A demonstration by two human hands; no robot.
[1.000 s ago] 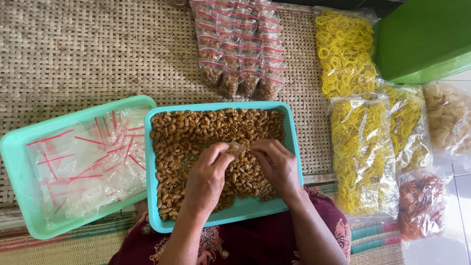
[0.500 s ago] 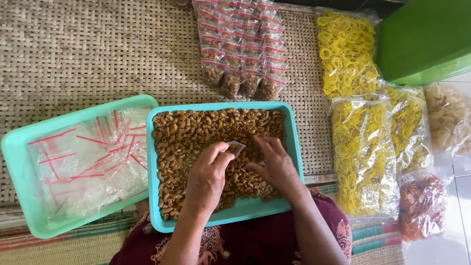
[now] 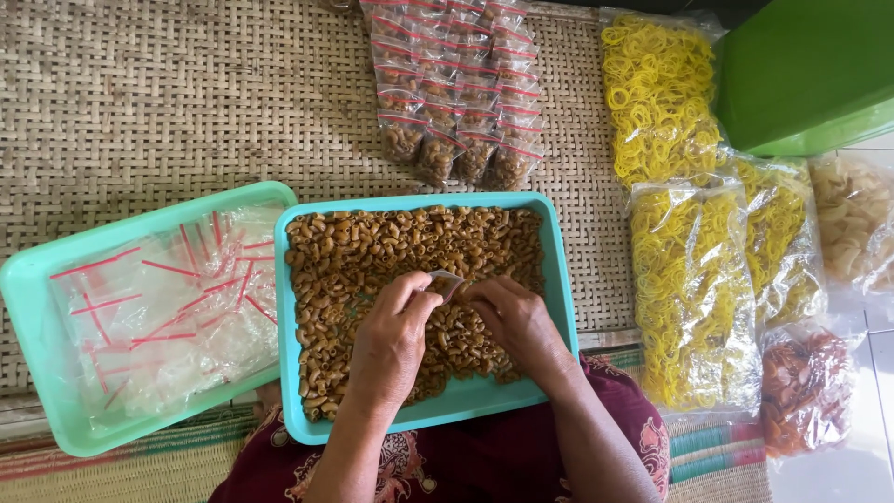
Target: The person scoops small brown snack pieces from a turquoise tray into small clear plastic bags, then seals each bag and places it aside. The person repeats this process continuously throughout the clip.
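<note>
Left of the teal tray [image 3: 557, 279] — mint tray [image 3: 28, 307] of empty clear bags. In the teal tray: brown macaroni snacks [image 3: 372, 251]. Above them, left hand [image 3: 391, 340] and right hand [image 3: 517, 321] — fingers of both pinched shut on one small clear bag [image 3: 447, 282]. Right of the tray: sacks of yellow ring crackers [image 3: 689, 289].
</note>
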